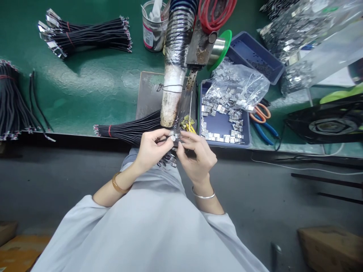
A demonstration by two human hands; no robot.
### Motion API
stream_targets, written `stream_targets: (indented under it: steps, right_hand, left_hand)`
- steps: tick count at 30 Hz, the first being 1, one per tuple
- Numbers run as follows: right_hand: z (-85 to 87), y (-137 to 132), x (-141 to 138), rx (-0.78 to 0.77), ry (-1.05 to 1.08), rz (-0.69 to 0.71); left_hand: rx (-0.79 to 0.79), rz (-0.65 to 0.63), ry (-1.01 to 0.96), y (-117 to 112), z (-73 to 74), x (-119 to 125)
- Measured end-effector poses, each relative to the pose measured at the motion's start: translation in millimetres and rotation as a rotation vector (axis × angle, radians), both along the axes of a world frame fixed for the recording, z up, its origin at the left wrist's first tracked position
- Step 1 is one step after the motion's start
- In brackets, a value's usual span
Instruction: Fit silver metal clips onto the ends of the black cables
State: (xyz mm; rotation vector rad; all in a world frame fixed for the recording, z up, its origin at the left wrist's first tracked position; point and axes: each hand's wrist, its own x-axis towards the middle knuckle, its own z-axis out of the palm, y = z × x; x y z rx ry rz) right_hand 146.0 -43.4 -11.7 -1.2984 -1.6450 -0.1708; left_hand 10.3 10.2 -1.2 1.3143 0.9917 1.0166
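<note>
At the table's front edge, my left hand [154, 148] is closed in a pinch, with pale covers on its fingertips. A short dark stretch of black cable [162, 141] shows between those fingers. My right hand [197, 153] meets it from the right, thumb and fingers pinching a small silver metal connector [177, 136]. Fingers partly hide the join. Just above the hands, the thin rod of a soldering iron [185, 100] comes down beside a wrapped hose [171, 90]. A bundle of black cables [130, 127] with a red band lies beside and behind my left hand.
A blue tray [219, 119] with loose metal connectors and a plastic bag stands right. Orange-handled scissors [260, 113] and blue-handled pliers [265, 132] lie beyond it. Other cable bundles [90, 36] lie left. A solder spool [219, 51] and a tub [154, 32] stand behind.
</note>
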Motion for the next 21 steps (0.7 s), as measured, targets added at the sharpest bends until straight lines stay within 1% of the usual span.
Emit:
stream_targets:
  steps: [3, 5, 7, 10, 12, 13, 15, 18, 19, 21]
  right_hand:
    - [-1.1, -1.7, 1.3, -0.024, 0.044, 0.006]
    - [-0.4, -1.0, 1.8, -0.072, 0.146, -0.007]
    - [1.7, 1.1, 2.0, -0.2, 0.299, 0.007]
    - [5.5, 4.8, 2.7, -0.454, 0.517, 0.119]
    - [6.6, 6.3, 3.6, -0.519, 0.562, 0.18]
    - [6.5, 6.4, 4.1, -0.502, 0.532, 0.19]
    - [5.7, 5.1, 5.2, -0.404, 0.377, 0.169]
    - [5.4, 0.0, 6.2, -0.206, 0.12, 0.07]
    - [6.0, -2.0, 6.3, -0.158, 0.077, 0.033]
    - [7.9, -5.4, 5.8, -0.134, 0.045, -0.006]
  left_hand:
    - [-0.001, -0.035, 0.01, -0.2, -0.4, -1.8]
    - [0.048, -0.063, 0.032, -0.8, -0.7, -2.7]
    - [0.134, -0.083, 0.067, -1.5, -1.5, -3.8]
    - [0.261, -0.102, 0.119, -0.8, -3.5, -6.9]
    - [0.269, -0.12, 0.123, 1.3, -4.0, -10.1]
    - [0.249, -0.136, 0.112, 2.6, -3.9, -11.7]
    - [0.187, -0.172, 0.074, 5.4, -2.7, -14.4]
    - [0.108, -0.211, 0.025, 8.1, -0.4, -16.1]
    - [0.089, -0.213, 0.019, 8.4, 0.1, -16.1]
    - [0.059, -0.213, 0.016, 8.3, 0.5, -15.5]
